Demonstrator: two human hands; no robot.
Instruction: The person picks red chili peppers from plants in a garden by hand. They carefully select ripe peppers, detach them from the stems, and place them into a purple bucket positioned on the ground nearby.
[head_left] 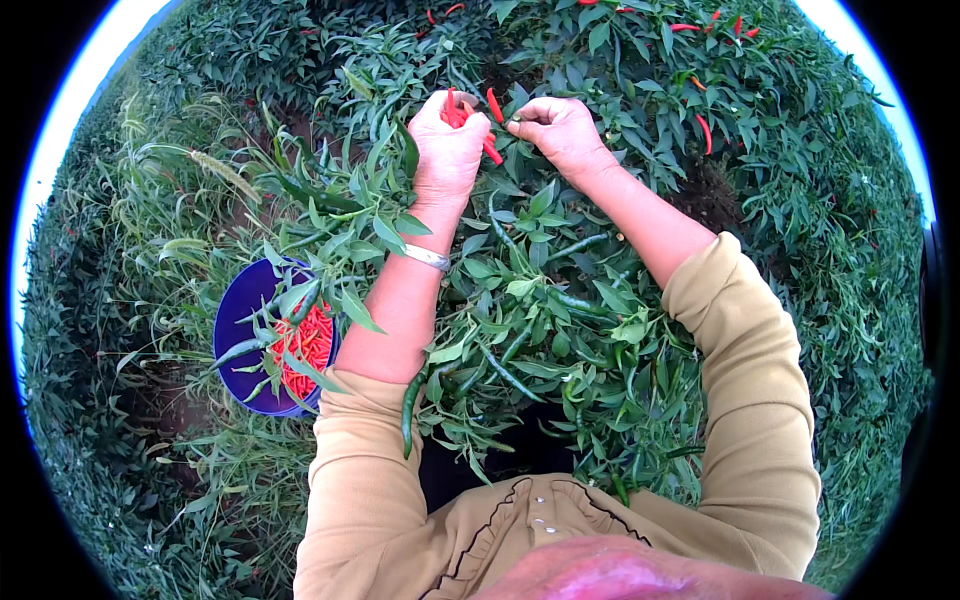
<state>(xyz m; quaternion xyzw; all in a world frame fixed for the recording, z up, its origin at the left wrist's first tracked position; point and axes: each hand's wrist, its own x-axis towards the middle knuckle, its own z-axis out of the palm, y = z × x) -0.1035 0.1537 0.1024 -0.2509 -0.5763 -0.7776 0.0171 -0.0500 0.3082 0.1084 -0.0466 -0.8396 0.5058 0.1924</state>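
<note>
At twelve o'clock, the left hand (447,148) curls around several slender, glossy red chili peppers (456,114); at one o'clock, the right hand (565,138) pinches beside an upright red chili (495,106), though whether it grips the stem I cannot tell. A narrow gap parts the hands. At nine o'clock, leaves (292,297) cross the rim of a blue bucket (240,300) holding a chili heap (317,340).
</note>
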